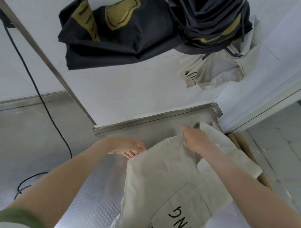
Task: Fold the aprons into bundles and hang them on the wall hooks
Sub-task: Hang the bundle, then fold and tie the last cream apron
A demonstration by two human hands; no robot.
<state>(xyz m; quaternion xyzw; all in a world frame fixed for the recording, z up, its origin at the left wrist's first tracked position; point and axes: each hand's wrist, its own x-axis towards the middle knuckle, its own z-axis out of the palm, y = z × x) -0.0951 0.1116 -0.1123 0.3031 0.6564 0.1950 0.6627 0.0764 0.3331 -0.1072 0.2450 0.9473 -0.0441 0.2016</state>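
A cream apron (161,181) with black lettering on its pocket lies spread on the steel counter (92,189). My left hand (126,147) grips its far left corner, fingers curled under the cloth edge. My right hand (194,137) pinches the cloth at the far right edge. On the white wall above hang a black apron (115,41) with gold patches, a dark bunched apron (210,24), and a cream apron (217,70) below it. The hooks themselves are hidden by cloth.
A black cable (33,82) runs down the wall and across the counter at left. A metal bar (36,41) slants across the wall. Cardboard (246,148) lies under the apron at the counter's right end, beside a white door frame (270,98).
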